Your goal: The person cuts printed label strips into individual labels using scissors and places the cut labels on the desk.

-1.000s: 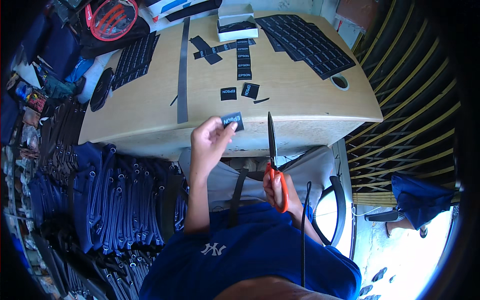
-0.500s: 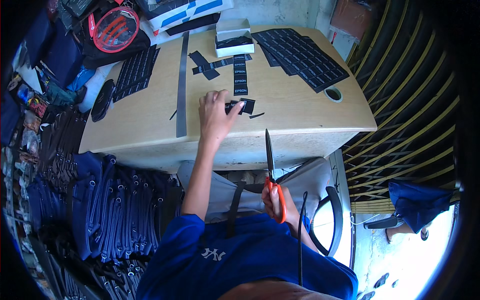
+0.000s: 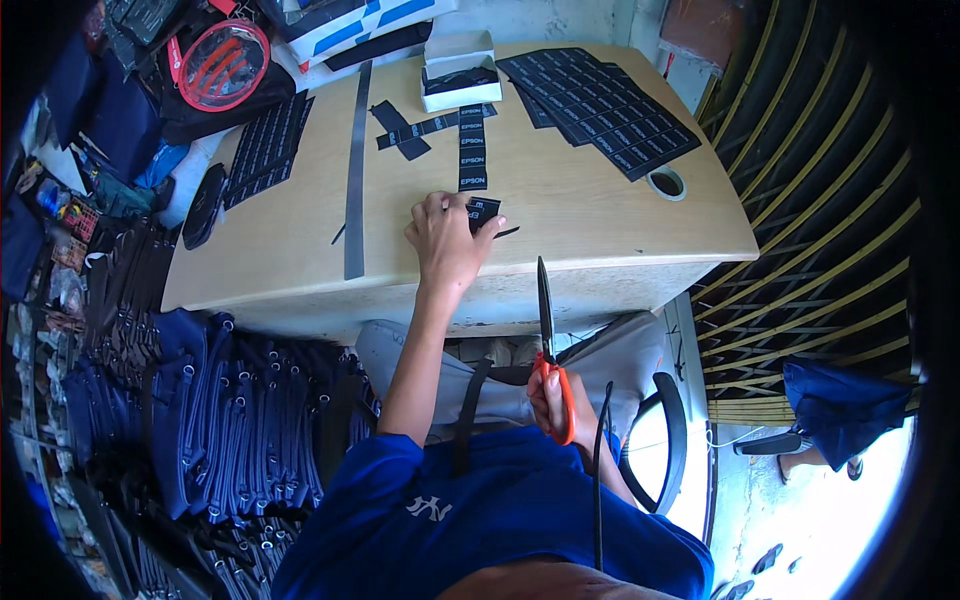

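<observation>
My left hand (image 3: 447, 240) is on the table near its front edge, fingers curled and thumb closed against small black printed labels (image 3: 484, 209). How many labels lie under the fingers is hidden. A thin dark offcut (image 3: 508, 232) is beside the thumb. My right hand (image 3: 552, 402), low in front of my body, grips orange-handled scissors (image 3: 545, 305) by the handles, blades pointing up toward the table edge. Just beyond the left hand a strip of black labels (image 3: 473, 150) runs toward a small white box (image 3: 460, 95). Other label strips (image 3: 403, 132) lie crossed to its left.
Black label sheets (image 3: 610, 110) are stacked at the table's far right, beside a round hole (image 3: 666, 183). More sheets (image 3: 270, 150) and a black case (image 3: 206, 207) lie at the left. A grey strip (image 3: 356, 180) crosses the table. Blue straps (image 3: 240, 420) hang below left.
My left hand has shifted slightly right over the small labels and covers more of them. The scissors remain in my right hand, in nearly the same place.
</observation>
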Tool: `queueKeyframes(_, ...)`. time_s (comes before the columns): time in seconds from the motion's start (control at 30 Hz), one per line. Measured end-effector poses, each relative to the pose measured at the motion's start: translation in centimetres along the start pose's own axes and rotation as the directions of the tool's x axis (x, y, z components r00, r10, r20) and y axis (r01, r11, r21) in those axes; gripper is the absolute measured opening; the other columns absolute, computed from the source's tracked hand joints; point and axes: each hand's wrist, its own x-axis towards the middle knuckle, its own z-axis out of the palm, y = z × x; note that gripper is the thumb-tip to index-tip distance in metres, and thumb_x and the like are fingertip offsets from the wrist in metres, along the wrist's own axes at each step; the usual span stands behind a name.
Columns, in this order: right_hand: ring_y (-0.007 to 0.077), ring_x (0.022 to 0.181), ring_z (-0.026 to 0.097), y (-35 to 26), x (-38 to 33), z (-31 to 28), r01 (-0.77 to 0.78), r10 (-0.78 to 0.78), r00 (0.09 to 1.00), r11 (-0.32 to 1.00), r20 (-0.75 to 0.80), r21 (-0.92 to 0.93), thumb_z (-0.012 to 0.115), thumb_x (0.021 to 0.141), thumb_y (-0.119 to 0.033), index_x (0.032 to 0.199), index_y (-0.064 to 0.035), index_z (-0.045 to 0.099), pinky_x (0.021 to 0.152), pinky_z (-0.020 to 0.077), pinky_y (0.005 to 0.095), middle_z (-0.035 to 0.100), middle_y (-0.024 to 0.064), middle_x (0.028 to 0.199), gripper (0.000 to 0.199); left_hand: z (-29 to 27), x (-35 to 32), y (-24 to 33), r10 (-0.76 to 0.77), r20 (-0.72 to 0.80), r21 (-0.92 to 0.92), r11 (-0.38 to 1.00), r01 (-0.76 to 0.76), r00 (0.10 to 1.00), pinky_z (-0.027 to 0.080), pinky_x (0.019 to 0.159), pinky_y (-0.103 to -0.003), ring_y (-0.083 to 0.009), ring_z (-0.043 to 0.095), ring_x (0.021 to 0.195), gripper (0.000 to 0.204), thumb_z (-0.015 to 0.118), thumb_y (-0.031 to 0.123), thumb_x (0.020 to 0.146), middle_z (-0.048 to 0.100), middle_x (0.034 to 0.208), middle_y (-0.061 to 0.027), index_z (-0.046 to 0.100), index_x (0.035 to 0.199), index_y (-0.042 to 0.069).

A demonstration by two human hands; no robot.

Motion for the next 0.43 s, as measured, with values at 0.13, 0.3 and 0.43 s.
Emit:
queueKeyframes(0.13, 0.0072, 0.034, 0.034, 0.0, 0.0, -0.2, -0.005, 0.005, 1.0, 1.0, -0.003, 0.004, 0.036, 0.088, -0.062, 0.079, -0.0001, 0.047, 0.033, 0.0301, 0.0228, 0.032, -0.0023, 0.047, 0.063, -0.1, 0.8, -0.1, -0.045, 0.109, -0.042, 0.998, 0.05, 0.993, 0.029, 0.092, -0.05, -0.0287, 0.041, 0.112, 0.035, 0.068, 0.031, 0.077, 0.05, 0.115, -0.0111, 0.062, 0.102, 0.008)
queueKeyframes(0.3, 0.007, 0.034, 0.034, -0.5, -0.3, -0.4, -0.004, 0.004, 1.0, 1.0, 0.003, -0.01, 0.036, 0.087, -0.063, 0.079, -0.0003, 0.047, 0.033, 0.0303, 0.0226, 0.031, -0.0025, 0.047, 0.064, 0.3, 1.1, 0.3, 0.043, 0.023, -0.016, 0.999, -0.043, 0.999, 0.029, 0.092, -0.047, -0.0281, 0.045, 0.108, 0.023, 0.07, 0.022, 0.075, 0.054, 0.109, -0.0085, 0.064, 0.094, 0.01)
queueKeyframes(0.43, 0.0072, 0.034, 0.035, -0.3, -0.3, -0.5, -0.003, 0.003, 1.0, 1.0, -0.007, 0.002, 0.035, 0.087, -0.064, 0.08, -0.0006, 0.047, 0.033, 0.0303, 0.0225, 0.031, -0.0025, 0.047, 0.065, 0.5, 1.4, 0.8, 0.258, -0.096, 0.003, 0.966, -0.259, 0.961, 0.027, 0.092, -0.048, -0.0273, 0.043, 0.113, 0.023, 0.07, 0.022, 0.076, 0.051, 0.115, -0.0077, 0.064, 0.095, 0.011)
